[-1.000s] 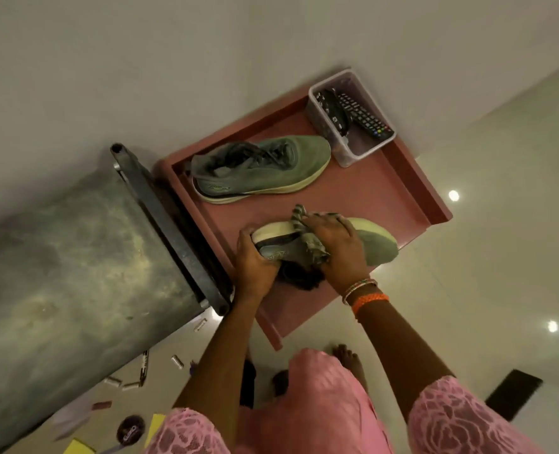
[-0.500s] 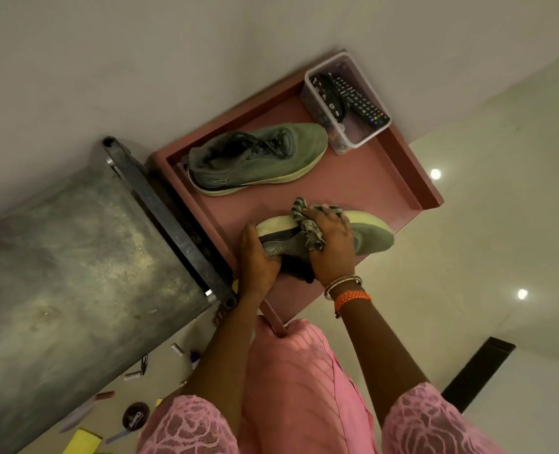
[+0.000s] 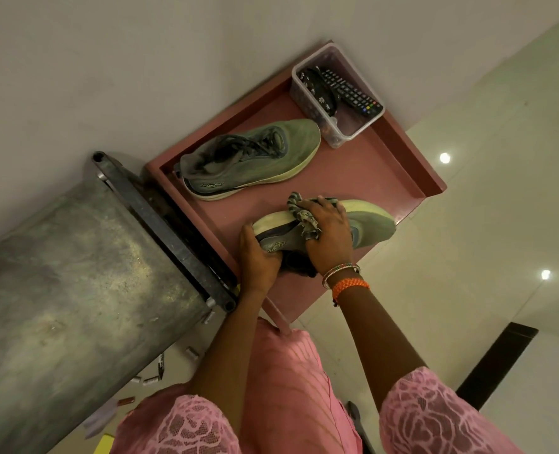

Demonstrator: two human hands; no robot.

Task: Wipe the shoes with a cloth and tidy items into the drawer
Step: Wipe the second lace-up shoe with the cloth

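The wiping step is under way at the centre of the frame: the left hand [image 3: 259, 257] grips the heel of the shoe [image 3: 324, 229] over the pink drawer [image 3: 402, 139] while the right hand [image 3: 329, 234] presses a bunched cloth [image 3: 301, 214] against its side, so the next stroke probably needs that steady heel hold.

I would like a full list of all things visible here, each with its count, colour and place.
shoes: 2, grey-green; far shoe lies in the drawer, near shoe held on its side at the front
cloth: 1, striped, under the right hand on the near shoe
drawer: 1, pink, pulled open
plastic box: 1, clear, drawer's far corner
remote: 1, black, in the plastic box
cabinet top: 1, grey, left
small items: several, on the floor by the cabinet
bangles: several, orange and beaded, right wrist
left hand: grips the near shoe's heel
right hand: presses the cloth
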